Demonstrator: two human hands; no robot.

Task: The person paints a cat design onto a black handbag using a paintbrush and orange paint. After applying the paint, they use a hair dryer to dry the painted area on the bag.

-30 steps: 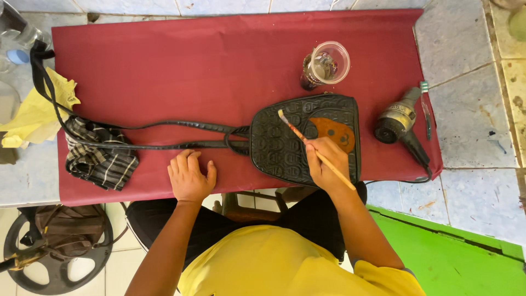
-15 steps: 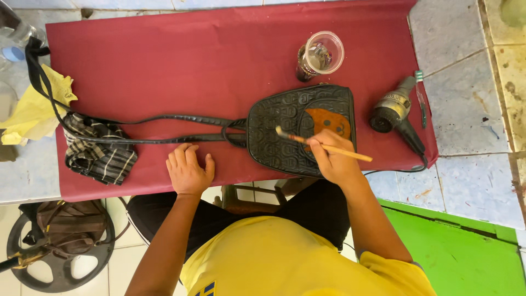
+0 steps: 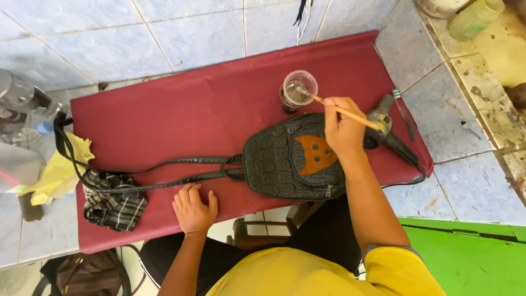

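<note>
A dark red cloth covers a small table set against pale blue tiles, seen from above. On it lies a black embossed leather shoulder bag with an orange cat-face patch; its long black strap trails off to the left edge of the cloth.

The right hand is closed around a thin wooden-handled paintbrush, gripped near the middle, with the hand hovering over the bag's upper right corner. The brush tip dips into a clear plastic cup standing just beyond the bag, holding a little dark liquid at the bottom.

The left hand rests flat and open, fingers loosely spread, on the cloth near the front edge, just below the strap and to the left of the bag, holding nothing.

A grey hair dryer lies just right of the right hand. A dark striped rag sits at the cloth's left front corner, and a crumpled yellow cloth lies beside it, off the edge.
</note>
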